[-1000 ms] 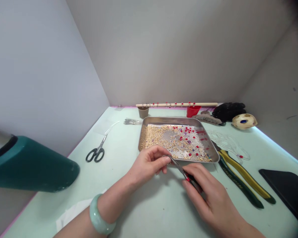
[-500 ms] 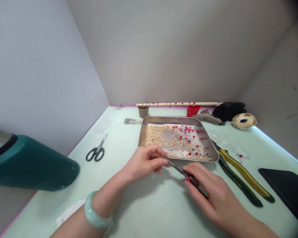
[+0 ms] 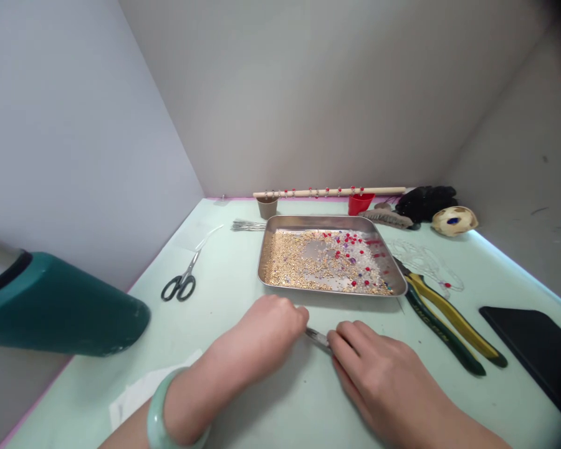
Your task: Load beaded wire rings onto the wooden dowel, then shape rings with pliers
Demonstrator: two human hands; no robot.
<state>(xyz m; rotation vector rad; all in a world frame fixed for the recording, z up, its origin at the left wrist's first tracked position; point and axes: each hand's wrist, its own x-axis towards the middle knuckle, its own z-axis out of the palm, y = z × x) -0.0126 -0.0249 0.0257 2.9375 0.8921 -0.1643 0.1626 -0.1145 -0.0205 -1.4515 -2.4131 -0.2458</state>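
Your right hand [image 3: 378,368] is gripping the metal tool [image 3: 318,340], fingers closed, nearer than the tray [image 3: 322,222]; it's probably stiff, best held at its right end. Your left hand [image 3: 268,333] is hiding its grip.

Soft light; faint shadow beneath left hand [image 3: 267,333]; upper-right corner dark.

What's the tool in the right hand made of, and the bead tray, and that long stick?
The tool looks like metal: the bit showing is grey and shiny. The tray seems metal too, smooth, with red beads mirrored in its wall. The stick is probably bare wood: pale tan and dull.
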